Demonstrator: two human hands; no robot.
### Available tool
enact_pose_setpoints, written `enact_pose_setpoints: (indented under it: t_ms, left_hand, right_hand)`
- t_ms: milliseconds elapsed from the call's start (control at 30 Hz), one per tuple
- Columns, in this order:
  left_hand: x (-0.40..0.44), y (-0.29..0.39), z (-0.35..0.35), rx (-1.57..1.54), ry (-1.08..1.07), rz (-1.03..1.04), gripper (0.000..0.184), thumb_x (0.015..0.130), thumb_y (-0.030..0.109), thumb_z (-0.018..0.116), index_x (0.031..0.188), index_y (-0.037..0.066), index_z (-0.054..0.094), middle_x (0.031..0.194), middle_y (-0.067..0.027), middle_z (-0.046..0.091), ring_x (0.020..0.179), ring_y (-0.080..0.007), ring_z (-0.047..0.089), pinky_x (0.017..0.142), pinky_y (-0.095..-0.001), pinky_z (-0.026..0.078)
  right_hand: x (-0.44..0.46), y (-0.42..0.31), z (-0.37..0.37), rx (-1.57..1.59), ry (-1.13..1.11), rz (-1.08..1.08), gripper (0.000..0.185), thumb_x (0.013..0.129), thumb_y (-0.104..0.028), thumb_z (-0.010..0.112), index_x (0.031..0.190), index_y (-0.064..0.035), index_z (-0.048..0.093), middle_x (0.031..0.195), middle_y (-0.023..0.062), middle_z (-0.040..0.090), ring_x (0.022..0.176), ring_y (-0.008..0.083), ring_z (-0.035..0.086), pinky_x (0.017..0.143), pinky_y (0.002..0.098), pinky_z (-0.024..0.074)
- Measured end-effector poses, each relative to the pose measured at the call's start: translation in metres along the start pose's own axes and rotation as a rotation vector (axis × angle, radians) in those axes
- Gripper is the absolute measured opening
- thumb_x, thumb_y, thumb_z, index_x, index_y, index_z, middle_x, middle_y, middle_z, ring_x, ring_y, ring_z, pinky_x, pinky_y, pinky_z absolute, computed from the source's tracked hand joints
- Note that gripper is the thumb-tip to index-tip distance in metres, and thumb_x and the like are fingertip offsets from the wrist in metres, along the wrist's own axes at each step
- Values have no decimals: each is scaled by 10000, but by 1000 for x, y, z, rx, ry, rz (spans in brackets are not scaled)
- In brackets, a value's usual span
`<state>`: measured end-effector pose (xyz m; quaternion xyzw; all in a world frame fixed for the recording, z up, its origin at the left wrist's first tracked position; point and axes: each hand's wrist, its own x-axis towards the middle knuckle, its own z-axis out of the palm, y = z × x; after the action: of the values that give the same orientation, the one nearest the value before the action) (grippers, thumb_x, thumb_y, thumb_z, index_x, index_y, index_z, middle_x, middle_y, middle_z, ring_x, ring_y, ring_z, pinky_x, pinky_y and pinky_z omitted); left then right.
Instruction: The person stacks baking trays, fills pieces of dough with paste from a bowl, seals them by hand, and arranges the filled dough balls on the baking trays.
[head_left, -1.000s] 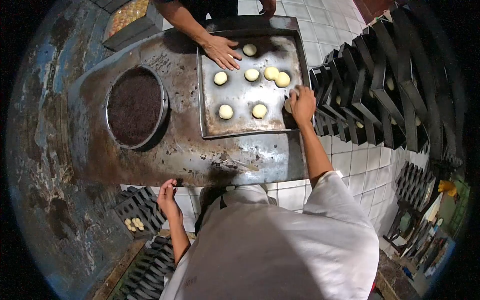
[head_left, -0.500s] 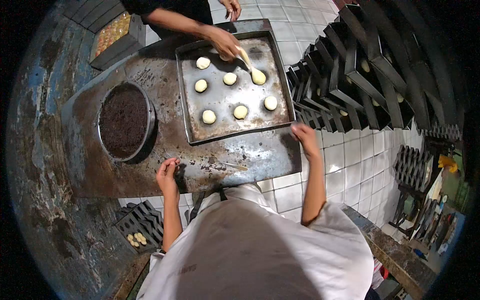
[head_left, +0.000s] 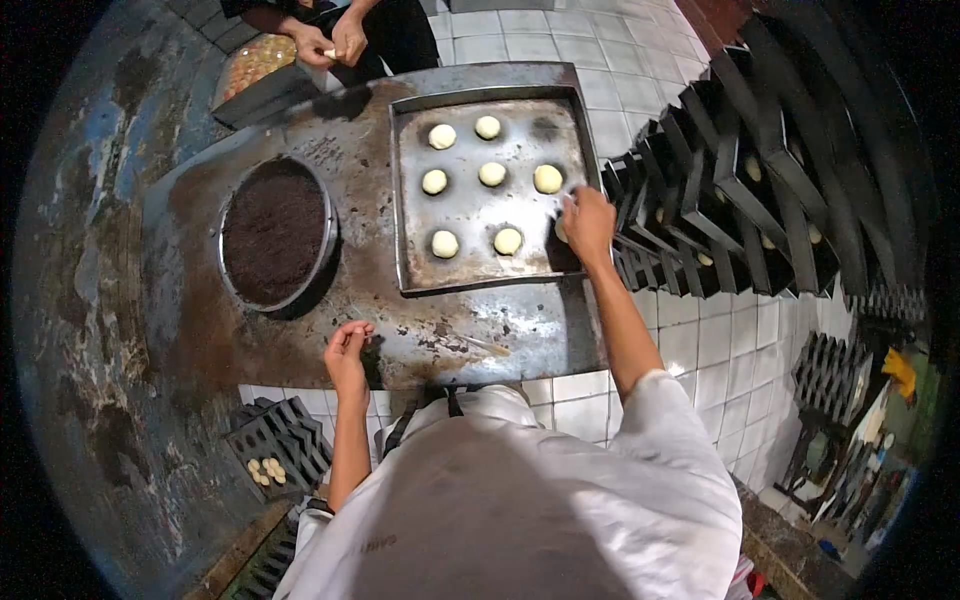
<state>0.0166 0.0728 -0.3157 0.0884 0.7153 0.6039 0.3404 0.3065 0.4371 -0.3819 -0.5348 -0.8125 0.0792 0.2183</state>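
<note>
A square metal tray (head_left: 480,284) holds several pale dough balls (head_left: 491,174). My right hand (head_left: 588,222) is over the tray's right side with fingers bent down, touching or just above a dough ball (head_left: 561,229) that it partly hides. Near the table's front edge, my left hand (head_left: 348,348) has its fingers drawn together, and whatever may be between them is too small to name. Across the table, a co-worker's hands (head_left: 333,44) hold a small pale piece of dough, away from the tray.
A round pan of dark crumbs (head_left: 274,232) stands left of the tray on the worn metal table (head_left: 190,300). Stacked black trays (head_left: 740,190) rise at the right. At lower left a dark tray (head_left: 250,440) holds small pale pieces.
My right hand has moved from the tray's front right corner back over its right side. The co-worker's hand has left the tray, and both their hands are now together beyond the table.
</note>
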Motion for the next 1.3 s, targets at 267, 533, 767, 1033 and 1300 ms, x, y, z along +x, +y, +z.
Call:
enact_pose_setpoints:
  t_ms: [267, 533, 767, 1033, 1300]
  left_hand:
    - [-11, 25, 18, 0, -102, 125, 148, 994, 111, 621, 1058, 1, 697, 1026, -74, 719, 984, -136, 658, 894, -267, 470]
    - [4, 62, 110, 99, -383, 397, 284, 959, 150, 696, 1163, -45, 663, 1100, -105, 696, 1007, -165, 656, 900, -308, 527]
    - [6, 35, 121, -105, -469, -42, 353, 974, 197, 683, 1224, -48, 634, 1066, -76, 696, 997, -136, 647, 862, -273, 510]
    - [5, 13, 10, -830, -587, -463, 508, 1069, 344, 475, 1370, -64, 490, 1376, -188, 578, 1299, -274, 540, 1126, -425, 410]
    - [45, 6, -120, -874, -165, -428, 219, 887, 165, 771, 1053, 73, 661, 1011, -28, 679, 988, -174, 666, 867, -357, 544]
  right_hand:
    - [57, -5, 81, -62, -248, 166, 272, 833, -272, 698, 983, -46, 725, 1043, 164, 739, 968, 358, 696, 845, 522, 510]
    - [-25, -104, -63, 1061, -466, 267, 202, 1021, -219, 579, 1027, -28, 645, 876, 8, 624, 837, 104, 555, 771, 288, 466]
    - [-93, -226, -61, 773, -69, 186, 260, 1068, -194, 438, 1100, -2, 611, 878, 231, 678, 805, 389, 672, 724, 432, 516]
    - [-193, -204, 35, 1468, -863, 832, 342, 1045, -349, 554, 1205, -53, 617, 1078, 56, 685, 969, 209, 652, 800, 337, 512]
    - [-251, -181, 54, -391, -541, -182, 250, 818, -189, 645, 1051, -102, 628, 1197, 106, 562, 1198, 301, 499, 991, 456, 381]
